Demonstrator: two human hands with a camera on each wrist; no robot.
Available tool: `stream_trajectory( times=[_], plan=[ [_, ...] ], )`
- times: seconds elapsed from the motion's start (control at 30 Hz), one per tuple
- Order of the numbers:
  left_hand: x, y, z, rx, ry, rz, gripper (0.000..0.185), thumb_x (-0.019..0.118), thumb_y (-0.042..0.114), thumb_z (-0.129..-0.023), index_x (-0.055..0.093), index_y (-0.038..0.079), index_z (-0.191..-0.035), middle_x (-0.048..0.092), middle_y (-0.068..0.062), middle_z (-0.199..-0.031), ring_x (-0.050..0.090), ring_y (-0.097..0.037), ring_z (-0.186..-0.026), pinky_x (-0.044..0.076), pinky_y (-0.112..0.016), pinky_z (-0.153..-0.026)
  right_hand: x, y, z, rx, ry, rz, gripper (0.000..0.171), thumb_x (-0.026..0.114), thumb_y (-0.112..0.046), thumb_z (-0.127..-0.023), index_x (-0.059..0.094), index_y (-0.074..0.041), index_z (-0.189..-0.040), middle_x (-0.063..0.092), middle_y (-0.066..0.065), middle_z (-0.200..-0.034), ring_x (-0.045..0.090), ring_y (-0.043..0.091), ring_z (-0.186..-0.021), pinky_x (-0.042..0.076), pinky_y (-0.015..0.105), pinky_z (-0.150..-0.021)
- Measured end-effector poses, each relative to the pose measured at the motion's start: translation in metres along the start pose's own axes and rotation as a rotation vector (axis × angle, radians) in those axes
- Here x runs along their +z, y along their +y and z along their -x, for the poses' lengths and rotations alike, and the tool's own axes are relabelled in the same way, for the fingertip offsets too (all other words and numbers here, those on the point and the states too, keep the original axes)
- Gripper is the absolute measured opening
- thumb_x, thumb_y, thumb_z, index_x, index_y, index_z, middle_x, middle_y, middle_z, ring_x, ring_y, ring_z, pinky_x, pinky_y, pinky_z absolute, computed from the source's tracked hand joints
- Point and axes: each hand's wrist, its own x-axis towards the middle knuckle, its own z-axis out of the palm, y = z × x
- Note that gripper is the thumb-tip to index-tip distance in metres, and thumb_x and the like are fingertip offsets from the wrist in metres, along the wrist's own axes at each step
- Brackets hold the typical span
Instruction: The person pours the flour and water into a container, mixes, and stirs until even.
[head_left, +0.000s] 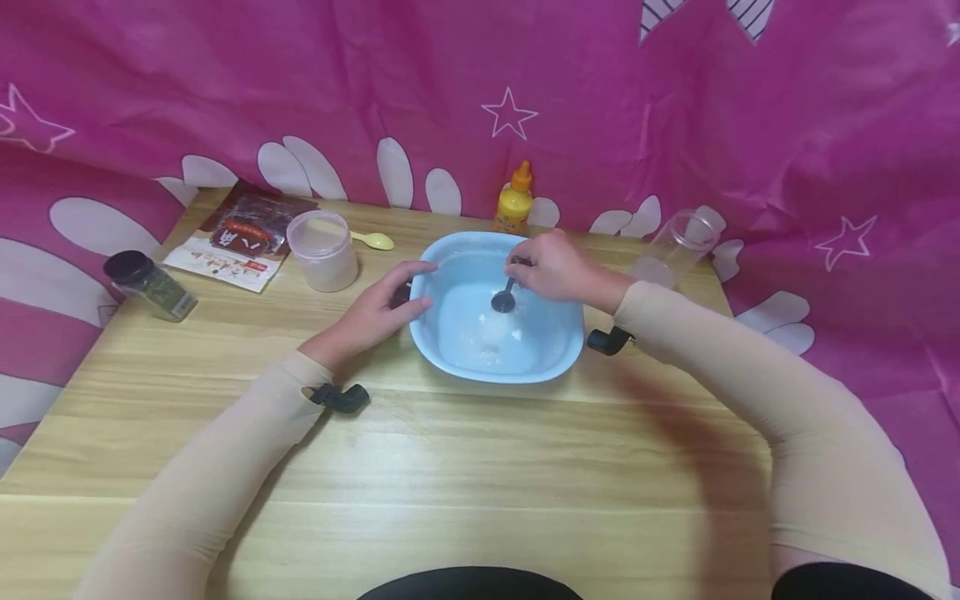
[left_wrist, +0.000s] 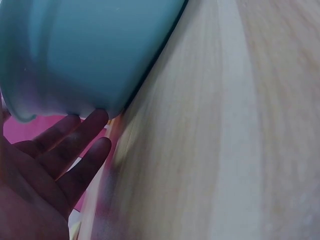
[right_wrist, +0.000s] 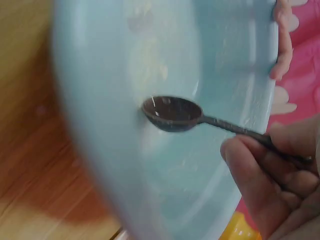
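A light blue bowl (head_left: 561,350) (left_wrist: 85,50) (right_wrist: 125,150) stands mid-table with a little white powder (head_left: 491,333) on its bottom. My left hand (head_left: 382,308) (left_wrist: 55,165) holds the bowl's left rim. Its thumb (right_wrist: 282,50) hooks over the edge and its fingers lie along the outer wall. My right hand (head_left: 551,268) (right_wrist: 275,185) pinches the handle of a small dark spoon (head_left: 504,300) (right_wrist: 172,113). The spoon's bowl hangs inside the blue bowl just above the powder and looks empty.
On the wooden table (head_left: 480,467), back left, are a black-lidded spice jar (head_left: 150,286), a brown packet (head_left: 240,237), a clear tub of white powder (head_left: 324,250) and a yellow-green spoon (head_left: 375,241). A yellow squeeze bottle (head_left: 514,200) stands behind the bowl, a clear tumbler (head_left: 675,248) to its right. Pink cloth (head_left: 675,125) surrounds the table.
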Motion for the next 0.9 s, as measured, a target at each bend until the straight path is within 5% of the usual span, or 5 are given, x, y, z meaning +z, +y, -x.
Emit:
stream_trajectory(
  times=[0.2,0.53,0.9],
  plan=[
    [0.000,0.001,0.000,0.010,0.003,0.006,0.054,0.070,0.021,-0.111,0.053,0.016,-0.162,0.055,-0.010,-0.162,0.065,-0.035,-0.135,0.056,-0.056,-0.112,-0.001,0.003,-0.004,0.088,0.056,0.011,0.021,0.074,-0.019,-0.109,0.085,-0.004,-0.118,0.077,0.005,-0.082,0.065,0.021,-0.072,0.052,0.033,-0.065],
    [0.000,-0.001,0.001,0.018,0.004,-0.005,0.055,0.070,0.022,-0.111,0.053,0.017,-0.163,0.054,-0.010,-0.164,0.063,-0.034,-0.139,0.054,-0.055,-0.115,0.006,-0.018,0.002,-0.058,-0.188,-0.176,0.015,0.077,-0.021,-0.107,0.087,-0.011,-0.111,0.081,-0.002,-0.090,0.075,0.013,-0.084,0.061,0.034,-0.077],
    [0.000,0.000,0.000,0.006,-0.005,-0.007,0.056,0.069,0.022,-0.111,0.052,0.016,-0.164,0.053,-0.010,-0.164,0.064,-0.036,-0.136,0.055,-0.056,-0.113,-0.006,-0.005,0.014,-0.093,-0.350,-0.179,0.011,0.078,-0.016,-0.105,0.085,-0.008,-0.104,0.082,0.000,-0.088,0.080,0.014,-0.082,0.064,0.034,-0.077]
  ],
)
